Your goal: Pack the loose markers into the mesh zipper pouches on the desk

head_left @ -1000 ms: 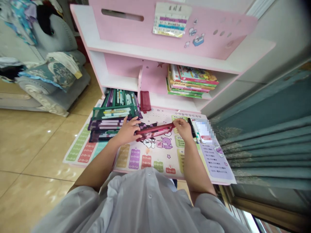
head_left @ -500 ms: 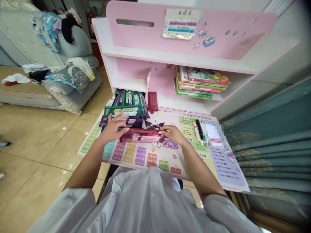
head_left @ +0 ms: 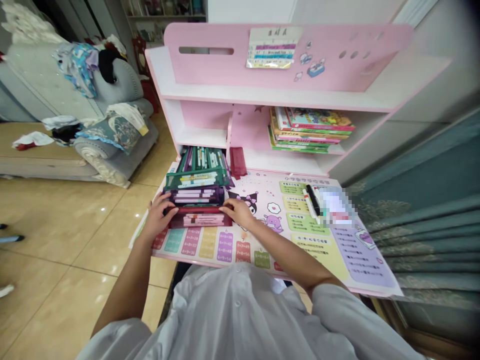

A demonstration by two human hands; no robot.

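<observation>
A red mesh pencil pouch (head_left: pixel 204 219) with several pink pens inside lies near the desk's front left. My left hand (head_left: pixel 158 218) pinches its left end between thumb and fingers. At the pouch's right end, my right hand (head_left: pixel 239 212) closes on the upper corner. Just behind it is a purple mesh pouch (head_left: pixel 197 195) of light pens, and behind that a green mesh pouch (head_left: pixel 192 179). More green and purple pouches (head_left: pixel 204 157) are stacked at the back left. A dark red pouch (head_left: pixel 238 162) rests beside them.
The desk top (head_left: pixel 258 182) wears a printed mat with times tables. Markers (head_left: pixel 312 201) lie to the right, beside a blurred bright object (head_left: pixel 337 206). Books (head_left: pixel 309 130) are stacked on the pink and white shelf (head_left: pixel 247 95). A curtain (head_left: pixel 423 215) hangs at right; a sofa (head_left: pixel 45 165) stands left.
Both hands have shifted left with the red pouch, bringing it in front of the purple one. My left hand's fingers no longer reach over the purple and green pouches. The view has moved slightly.
</observation>
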